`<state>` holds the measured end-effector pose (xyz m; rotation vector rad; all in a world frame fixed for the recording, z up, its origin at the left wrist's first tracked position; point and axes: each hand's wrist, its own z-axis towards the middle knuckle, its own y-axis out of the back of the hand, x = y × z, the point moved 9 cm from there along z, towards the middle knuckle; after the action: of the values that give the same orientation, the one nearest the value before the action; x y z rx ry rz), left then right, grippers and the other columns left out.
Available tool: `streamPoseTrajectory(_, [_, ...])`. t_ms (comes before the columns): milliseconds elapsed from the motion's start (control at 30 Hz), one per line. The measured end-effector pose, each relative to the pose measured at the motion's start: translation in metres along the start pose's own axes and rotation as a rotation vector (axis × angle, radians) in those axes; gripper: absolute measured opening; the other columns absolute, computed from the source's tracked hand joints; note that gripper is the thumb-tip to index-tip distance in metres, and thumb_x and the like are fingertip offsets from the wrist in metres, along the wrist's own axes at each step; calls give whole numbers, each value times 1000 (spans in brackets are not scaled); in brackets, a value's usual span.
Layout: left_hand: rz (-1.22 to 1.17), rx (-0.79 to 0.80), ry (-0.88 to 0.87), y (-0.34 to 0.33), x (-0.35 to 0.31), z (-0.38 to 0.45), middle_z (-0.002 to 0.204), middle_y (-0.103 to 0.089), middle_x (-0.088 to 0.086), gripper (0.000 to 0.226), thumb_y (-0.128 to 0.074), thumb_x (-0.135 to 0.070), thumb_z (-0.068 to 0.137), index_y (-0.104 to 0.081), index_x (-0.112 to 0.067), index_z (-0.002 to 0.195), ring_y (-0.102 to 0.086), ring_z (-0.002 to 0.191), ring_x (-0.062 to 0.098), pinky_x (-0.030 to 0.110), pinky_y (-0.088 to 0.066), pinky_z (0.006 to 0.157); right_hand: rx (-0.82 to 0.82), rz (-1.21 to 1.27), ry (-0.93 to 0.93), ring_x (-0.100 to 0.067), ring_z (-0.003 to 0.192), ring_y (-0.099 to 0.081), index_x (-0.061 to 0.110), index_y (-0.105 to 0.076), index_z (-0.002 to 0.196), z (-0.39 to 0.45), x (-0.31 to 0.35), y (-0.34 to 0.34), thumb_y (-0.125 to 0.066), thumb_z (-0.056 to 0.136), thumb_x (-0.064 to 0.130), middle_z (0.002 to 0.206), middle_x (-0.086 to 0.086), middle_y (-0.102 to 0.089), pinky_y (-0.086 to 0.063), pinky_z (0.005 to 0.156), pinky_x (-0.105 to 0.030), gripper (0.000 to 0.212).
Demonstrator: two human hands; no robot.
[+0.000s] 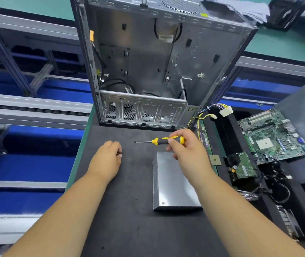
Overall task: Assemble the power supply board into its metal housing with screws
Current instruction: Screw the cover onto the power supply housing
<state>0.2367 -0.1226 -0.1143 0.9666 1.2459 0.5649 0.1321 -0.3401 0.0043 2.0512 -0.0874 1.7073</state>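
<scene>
Now my right hand (185, 145) fingers clamped on screwdriver (166, 140), power supply housing (173, 182) directly below; left hand (109, 158) fingers curled, pinching small screw, I think

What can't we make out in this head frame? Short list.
- Left hand: fingers curl over something small and dark; what it is, too small and hidden to tell.
- Metal housing: near end covered by right hand, which holds the screwdriver; whether the board is inside is unseen.
- Top right corner: dark objects, motion-blurred.
- Tray parts at the right: cut off by the frame edge.
</scene>
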Motion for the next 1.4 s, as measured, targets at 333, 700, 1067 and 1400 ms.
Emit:
streamPoseTrajectory(333, [96, -90, 130, 10, 6, -7, 97, -57, 6, 8, -59, -15, 93, -66, -13, 97, -55, 92, 28, 36, -46, 70, 19, 4, 35, -6, 62, -53, 35, -60, 88, 1, 8, 25, -58, 92, 25, 75, 4, -70, -45, 63, -31, 12])
streamPoseTrajectory(700, [-398, -183, 400, 7, 1, -20, 81, -63, -1, 15, -59, -25, 94, -58, -18, 81, -57, 73, 18, 29, -41, 62, 29, -18, 63, 0, 60, -54, 37, -60, 89, 2, 5, 55, -57, 92, 28, 74, 9, -69, -50, 66, -35, 10])
streamPoseTrajectory(1067, [-1544, -56, 375, 3, -102, -20, 75, -68, -3, 10, -57, -11, 96, -66, -10, 92, -63, 64, 3, 13, -51, 59, 4, 164, 181, -8, 59, -53, 33, -63, 83, 0, 33, 95, -55, 87, 25, 67, 3, -66, -44, 59, -30, 11])
streamPoseTrajectory(1400, [-1524, 70, 423, -16, -168, -41, 66, -61, -4, 18, -56, -24, 97, -64, -10, 88, -54, 53, 2, 13, -49, 51, 3, 213, 236, -8, 61, -56, 28, -62, 82, -11, 22, 141, -54, 93, 14, 64, 3, -61, -44, 54, -16, 19])
